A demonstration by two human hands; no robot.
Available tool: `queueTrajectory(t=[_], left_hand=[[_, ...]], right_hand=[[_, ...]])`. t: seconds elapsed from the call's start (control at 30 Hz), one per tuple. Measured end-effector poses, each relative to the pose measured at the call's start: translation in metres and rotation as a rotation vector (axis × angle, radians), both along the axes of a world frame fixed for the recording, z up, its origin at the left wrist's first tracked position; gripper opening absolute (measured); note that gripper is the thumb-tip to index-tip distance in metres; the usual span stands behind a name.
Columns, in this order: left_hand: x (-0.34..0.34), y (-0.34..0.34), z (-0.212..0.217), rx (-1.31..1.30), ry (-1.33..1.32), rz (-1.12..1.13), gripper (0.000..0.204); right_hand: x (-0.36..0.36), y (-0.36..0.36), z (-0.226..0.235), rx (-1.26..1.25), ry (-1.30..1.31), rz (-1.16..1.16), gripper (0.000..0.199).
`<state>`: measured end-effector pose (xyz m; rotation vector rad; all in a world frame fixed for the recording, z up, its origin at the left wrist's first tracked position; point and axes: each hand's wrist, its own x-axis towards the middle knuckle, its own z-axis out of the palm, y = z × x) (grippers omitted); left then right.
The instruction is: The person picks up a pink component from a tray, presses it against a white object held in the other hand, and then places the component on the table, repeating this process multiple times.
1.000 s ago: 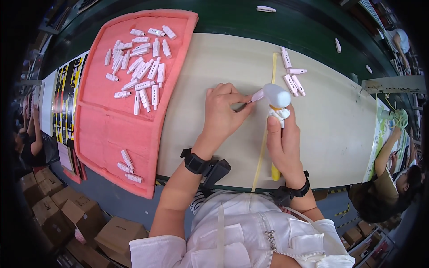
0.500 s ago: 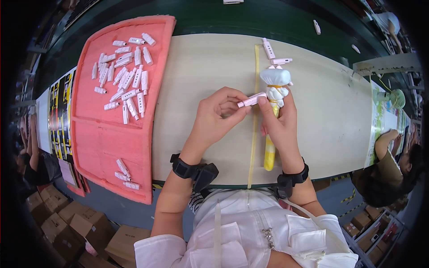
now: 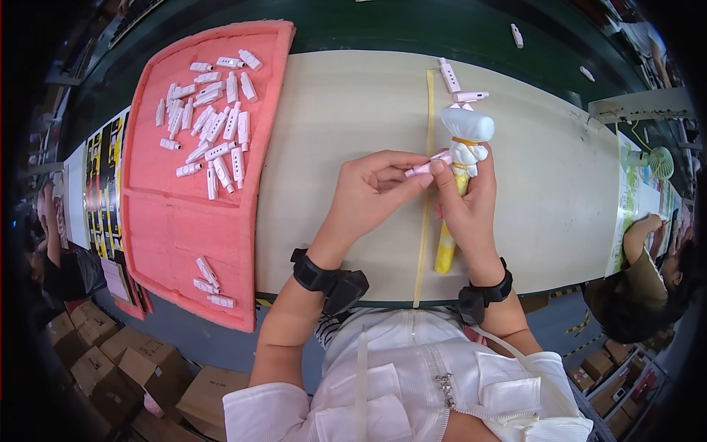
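Over the beige work mat, a small pale pink stick-shaped device is pinched between the fingers of my left hand. Its far end meets the thumb of my right hand. That right hand is also closed round a yellow-handled stick, whose head is a rounded pad wrapped in pale cloth and tied with an orange band. The handle points toward me, with the pad at the far end. My right fingers partly hide the stick's middle. Just beyond the pad lie two more pale pink devices.
A pink foam tray on the left holds many similar devices, with a few apart at its near end. Yellow tape runs along the mat. Beyond is a green belt. A small green fan and another person are at right.
My left fingers have moved in closer to my right thumb, covering more of the device. The view has shifted slightly, and both hands still hold the same things.
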<state>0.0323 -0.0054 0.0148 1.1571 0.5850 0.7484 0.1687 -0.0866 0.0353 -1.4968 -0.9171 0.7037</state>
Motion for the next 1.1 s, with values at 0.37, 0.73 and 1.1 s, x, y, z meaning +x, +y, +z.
queueTrajectory(t=[0.37,0.73,1.1], left_hand=[[-0.037,0.079,0.020,-0.107,-0.217,0.755,0.034],[0.077,0.305,-0.012,0.863,0.750,0.399,0.045],[0.050,0.141,0.019,0.829,0.560,0.160,0.028]], right_hand=[[0.006,0.000,0.006,-0.116,0.038,0.024,0.059],[0.003,0.002,0.005,-0.139,0.060,0.049,0.060],[0.008,-0.004,0.010,-0.177,0.070,0.014,0.058]])
